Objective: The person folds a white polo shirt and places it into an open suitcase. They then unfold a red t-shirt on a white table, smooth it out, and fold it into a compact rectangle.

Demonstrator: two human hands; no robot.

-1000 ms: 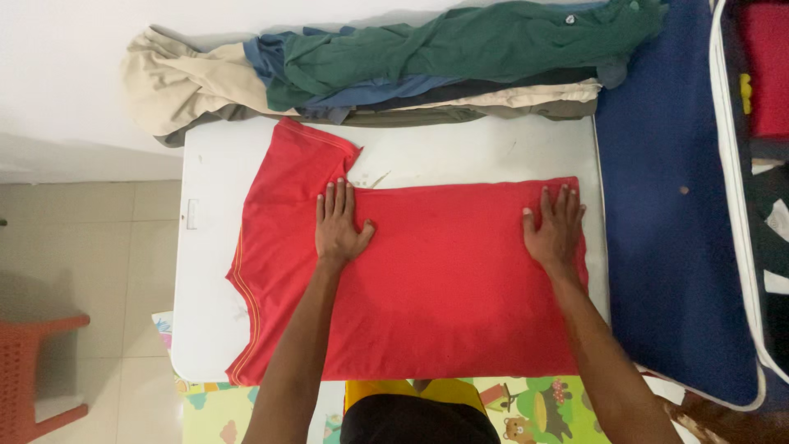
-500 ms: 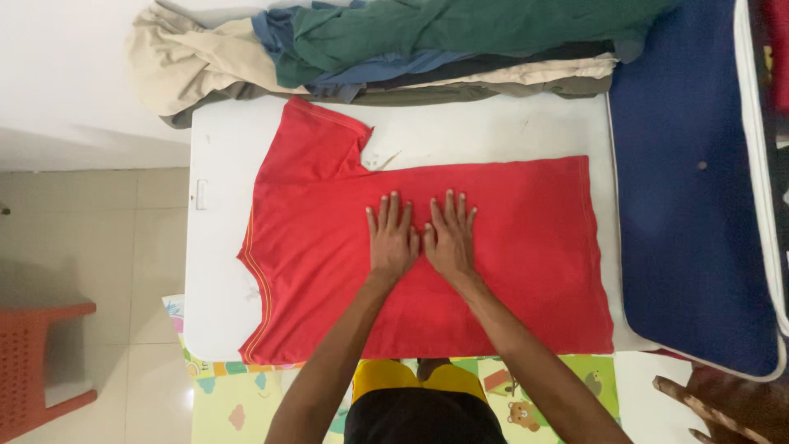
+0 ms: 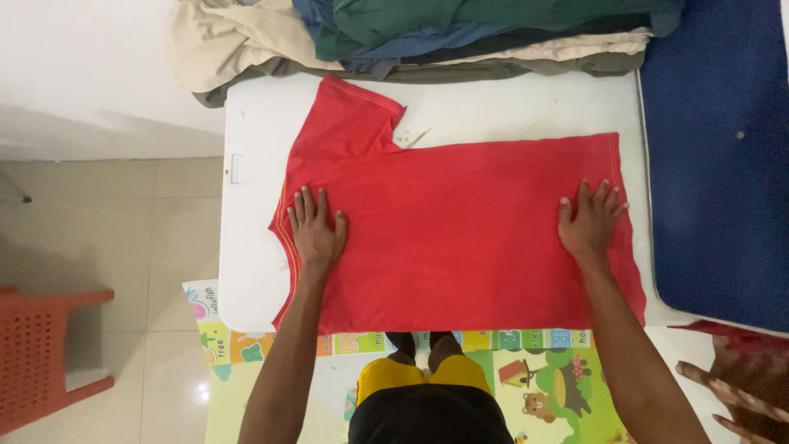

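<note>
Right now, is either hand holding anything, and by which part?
Nothing is gripped. The left hand lies flat near the collar end of the red T-shirt, and the right hand lies flat near its hem end.

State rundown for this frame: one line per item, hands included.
red T-shirt: folded lengthwise, lying flat on the table, one sleeve sticking out
left hand: open, palm flat on the shirt near the collar end
right hand: open, palm flat on the shirt near the hem end
white table: carrying the shirt and a clothes heap
clothes pile: unfolded, heaped along the far edge
orange plastic chair: upright on the floor, unoccupied
</note>
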